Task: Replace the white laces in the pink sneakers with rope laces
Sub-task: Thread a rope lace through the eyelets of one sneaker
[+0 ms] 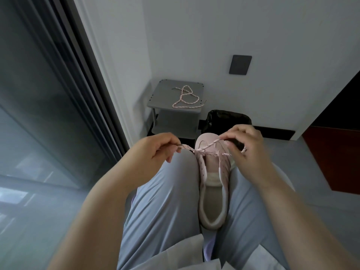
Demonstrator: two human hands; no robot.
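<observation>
Pink sneaker on lap, rope lace held taut at both ends

The pink sneaker [212,172] sits wedged between my thighs in grey trousers [161,201], toe at 12 o'clock, heel opening toward me. The pink-and-dark flecked rope lace [202,149] crosses the eyelet rows near the toe end. My left hand [155,148], at 9 o'clock of the toe, pinches one end of it between thumb and curled fingers [171,142]. My right hand [247,141], at 2 o'clock of the toe, pinches the other strand with its fingers [229,135]. That strand's free end shows just below the hand. A second rope lace [185,98] lies looped on the top of a grey stool [155,94] at 12 o'clock, against the wall. A black bin bag [228,117] stands just beside the stool, at its 3 o'clock.
</observation>
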